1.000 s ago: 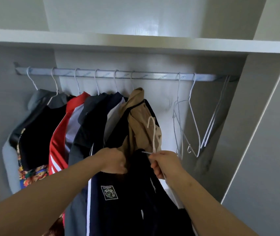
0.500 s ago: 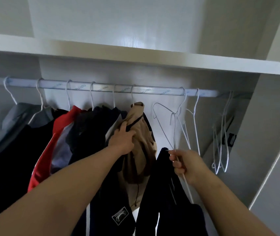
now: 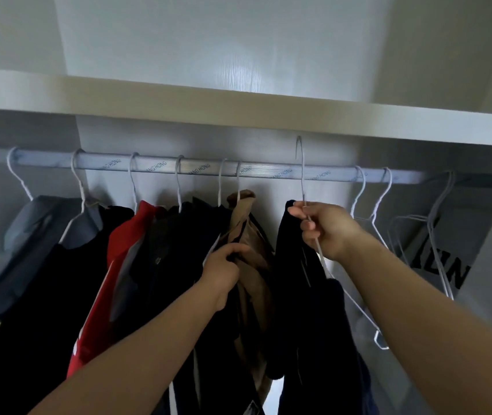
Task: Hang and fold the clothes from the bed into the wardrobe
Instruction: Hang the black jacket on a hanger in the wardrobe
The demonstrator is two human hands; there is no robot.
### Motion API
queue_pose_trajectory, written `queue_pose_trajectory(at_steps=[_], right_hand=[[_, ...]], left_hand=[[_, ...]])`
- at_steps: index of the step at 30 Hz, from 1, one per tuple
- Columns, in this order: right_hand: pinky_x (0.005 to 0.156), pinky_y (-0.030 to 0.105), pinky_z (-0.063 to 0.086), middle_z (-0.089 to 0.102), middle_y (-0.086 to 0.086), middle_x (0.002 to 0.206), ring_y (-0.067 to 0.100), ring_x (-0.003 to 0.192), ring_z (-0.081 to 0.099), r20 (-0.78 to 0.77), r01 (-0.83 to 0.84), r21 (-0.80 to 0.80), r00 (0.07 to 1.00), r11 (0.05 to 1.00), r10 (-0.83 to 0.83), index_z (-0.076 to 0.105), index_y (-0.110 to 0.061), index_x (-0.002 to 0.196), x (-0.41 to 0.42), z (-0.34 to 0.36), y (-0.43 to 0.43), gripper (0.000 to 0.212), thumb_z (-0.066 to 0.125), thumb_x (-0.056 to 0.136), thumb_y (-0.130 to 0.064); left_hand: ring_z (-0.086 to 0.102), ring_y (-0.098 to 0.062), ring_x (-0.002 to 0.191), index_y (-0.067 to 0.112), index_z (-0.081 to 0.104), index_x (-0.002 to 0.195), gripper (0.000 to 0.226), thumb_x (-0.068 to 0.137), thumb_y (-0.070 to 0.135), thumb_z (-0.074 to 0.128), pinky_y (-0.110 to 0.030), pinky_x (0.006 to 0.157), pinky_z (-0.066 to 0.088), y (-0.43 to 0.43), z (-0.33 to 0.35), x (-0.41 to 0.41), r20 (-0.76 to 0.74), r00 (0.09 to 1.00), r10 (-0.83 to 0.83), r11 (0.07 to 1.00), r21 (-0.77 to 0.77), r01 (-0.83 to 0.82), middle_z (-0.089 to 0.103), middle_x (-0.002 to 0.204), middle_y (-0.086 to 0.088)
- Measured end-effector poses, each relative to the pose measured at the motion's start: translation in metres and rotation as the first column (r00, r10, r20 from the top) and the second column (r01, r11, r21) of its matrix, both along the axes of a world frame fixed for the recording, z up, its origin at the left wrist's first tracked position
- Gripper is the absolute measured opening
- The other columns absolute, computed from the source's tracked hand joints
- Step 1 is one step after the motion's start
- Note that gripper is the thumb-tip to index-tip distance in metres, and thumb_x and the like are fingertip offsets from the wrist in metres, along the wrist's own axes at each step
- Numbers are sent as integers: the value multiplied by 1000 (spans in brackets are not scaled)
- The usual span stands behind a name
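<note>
Head cam: about six pieces hang on the rail [image 3: 154,166] already, so a good chunk looks done; the bed isn't in view, so no idea what's left. Right hand [image 3: 325,229] pinches the neck of a wire hanger [image 3: 302,175] carrying a dark garment [image 3: 298,280], hook raised above the rail but not over it yet. Left hand [image 3: 223,271] has fingers curled into the tan jacket [image 3: 240,217], holding that bunch aside. Spare hangers [image 3: 372,211] just to the right and the shelf [image 3: 238,109] close overhead could snag the hook

The rail [image 3: 256,170] is ribbed, matt silvery metal with printed lettering. The hanger [image 3: 301,175] is thin white-coated wire. The tan garment [image 3: 250,244] and the dark garment [image 3: 298,280] are soft matt cloth. The back panel [image 3: 238,55] is glossy with faint wood grain, and the shelf [image 3: 238,112] is smooth.
</note>
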State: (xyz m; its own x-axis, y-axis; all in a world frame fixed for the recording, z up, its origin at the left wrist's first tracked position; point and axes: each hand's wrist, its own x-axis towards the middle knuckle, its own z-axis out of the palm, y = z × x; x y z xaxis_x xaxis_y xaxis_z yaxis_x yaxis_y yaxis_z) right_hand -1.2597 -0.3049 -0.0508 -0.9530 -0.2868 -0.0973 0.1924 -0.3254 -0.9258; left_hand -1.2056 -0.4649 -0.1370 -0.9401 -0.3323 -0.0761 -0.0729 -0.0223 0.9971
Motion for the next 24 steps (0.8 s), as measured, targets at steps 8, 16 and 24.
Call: queue_pose_trajectory(at_steps=[8, 16, 24], right_hand=[[26, 11, 22, 55, 4, 49, 4, 25, 35, 139, -9, 175, 990, 984, -16, 41, -12, 74, -34, -29, -29, 31, 27, 97, 5], [31, 11, 34, 55, 11, 71, 13, 44, 46, 54, 117, 297, 989, 948, -139, 47, -8, 80, -38, -27, -44, 24, 33, 97, 2], [62, 25, 43, 57, 8, 96, 20, 74, 56, -339, 275, 611, 938, 742, -68, 49, -11, 121, -12, -65, -21, 35, 57, 88, -16]], left_hand=[[55, -14, 83, 26, 60, 82, 60, 78, -22, 24, -16, 52, 47, 9, -3, -6, 10, 999, -39, 999, -34, 40, 53, 93, 5], [52, -26, 106, 41, 57, 84, 65, 81, -17, 29, -28, 70, 54, 21, -19, 0, -11, 999, -39, 995, -88, 38, 45, 128, -5], [49, 7, 93, 36, 22, 144, 66, 93, -1, 42, -19, 88, 41, 41, -31, 13, -166, 986, -25, 998, -67, 14, 48, 109, 20]])
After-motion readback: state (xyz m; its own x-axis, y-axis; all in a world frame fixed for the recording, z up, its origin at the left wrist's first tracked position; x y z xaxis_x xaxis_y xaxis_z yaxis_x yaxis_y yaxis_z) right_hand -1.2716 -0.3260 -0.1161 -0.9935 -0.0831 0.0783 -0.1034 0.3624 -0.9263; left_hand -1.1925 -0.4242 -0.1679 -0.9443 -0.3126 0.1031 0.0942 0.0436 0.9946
